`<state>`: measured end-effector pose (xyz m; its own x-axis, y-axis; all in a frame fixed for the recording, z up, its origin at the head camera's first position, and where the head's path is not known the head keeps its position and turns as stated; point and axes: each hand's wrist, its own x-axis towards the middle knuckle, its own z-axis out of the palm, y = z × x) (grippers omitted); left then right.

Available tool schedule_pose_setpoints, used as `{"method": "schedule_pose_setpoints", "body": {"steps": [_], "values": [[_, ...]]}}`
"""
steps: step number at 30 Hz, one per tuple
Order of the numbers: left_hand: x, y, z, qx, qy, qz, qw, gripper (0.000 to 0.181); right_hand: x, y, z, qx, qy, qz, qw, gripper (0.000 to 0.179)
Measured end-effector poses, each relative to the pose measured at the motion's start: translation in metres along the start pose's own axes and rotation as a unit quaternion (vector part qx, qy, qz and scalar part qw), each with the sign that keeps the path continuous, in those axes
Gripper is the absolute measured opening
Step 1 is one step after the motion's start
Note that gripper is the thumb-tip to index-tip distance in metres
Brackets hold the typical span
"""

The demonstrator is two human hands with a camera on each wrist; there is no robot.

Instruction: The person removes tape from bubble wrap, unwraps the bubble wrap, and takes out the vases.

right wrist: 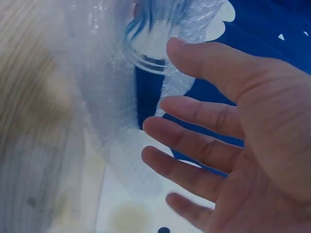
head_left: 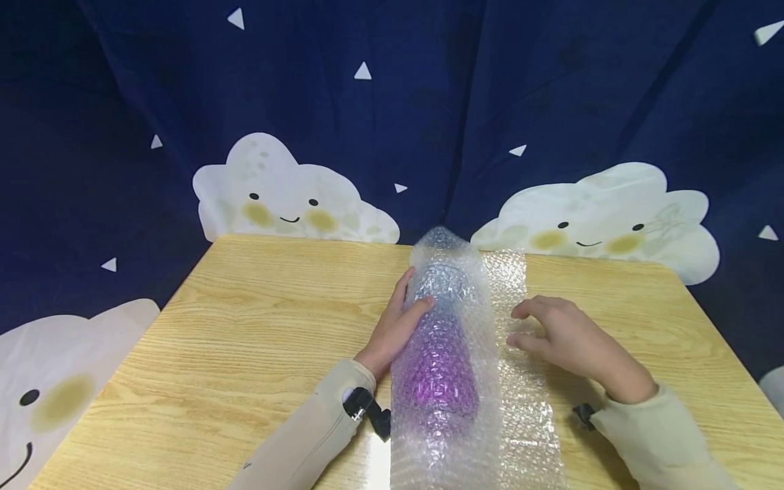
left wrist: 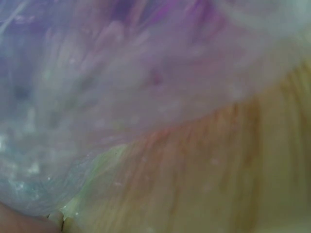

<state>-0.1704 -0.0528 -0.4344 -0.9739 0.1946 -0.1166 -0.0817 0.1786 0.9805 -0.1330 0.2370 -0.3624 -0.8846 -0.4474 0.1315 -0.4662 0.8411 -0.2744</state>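
A purple-to-blue vase-like vessel (head_left: 442,374) lies lengthwise on the table, rolled in clear bubble wrap (head_left: 527,422). Its clear round rim (right wrist: 144,62) shows through the wrap in the right wrist view. My left hand (head_left: 395,330) grips the bundle from the left side, thumb on top; most of its fingers are hidden against the wrap. On the right, a flat strip of wrap extends from under the bundle. Over that strip hovers my right hand (head_left: 566,337), fingers loosely bent and apart, holding nothing. The left wrist view is blurred, with purple wrap (left wrist: 146,73) filling its upper part.
The wooden table (head_left: 275,327) stretches out on both sides of the bundle. Behind its far edge hangs a dark blue curtain (head_left: 429,88) with printed clouds. The bundle's far end reaches that edge.
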Motion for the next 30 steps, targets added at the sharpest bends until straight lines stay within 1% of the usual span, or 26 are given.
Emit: {"method": "schedule_pose_setpoints", "body": {"steps": [4,8,11,16,19,24,30], "values": [[0.0,0.001,0.001,-0.001,-0.001,0.0,1.0,0.08,-0.002,-0.006,-0.003,-0.008,0.011,-0.014,0.9998,0.036],[-0.001,0.001,0.001,0.002,0.0,0.001,1.0,0.08,-0.002,-0.013,-0.004,-0.007,0.01,-0.029,0.9995,0.036],[-0.001,0.001,0.0,0.003,0.0,0.0,1.0,0.08,-0.003,-0.017,-0.002,-0.003,-0.003,-0.044,0.999,0.036],[-0.001,0.001,0.0,0.001,-0.002,-0.001,1.0,0.081,-0.005,-0.021,0.0,-0.005,-0.031,-0.054,0.9981,0.037],[-0.001,0.002,0.0,0.001,-0.001,0.002,1.0,0.081,-0.007,-0.022,0.0,-0.015,-0.039,-0.06,0.9973,0.037],[0.0,0.002,0.0,0.004,0.001,0.006,1.0,0.081,-0.009,-0.026,-0.004,-0.03,-0.039,-0.082,0.9954,0.038],[-0.001,0.001,0.0,0.006,0.001,0.003,1.0,0.081,-0.015,-0.032,-0.011,-0.032,-0.029,-0.092,0.9948,0.038]]}}
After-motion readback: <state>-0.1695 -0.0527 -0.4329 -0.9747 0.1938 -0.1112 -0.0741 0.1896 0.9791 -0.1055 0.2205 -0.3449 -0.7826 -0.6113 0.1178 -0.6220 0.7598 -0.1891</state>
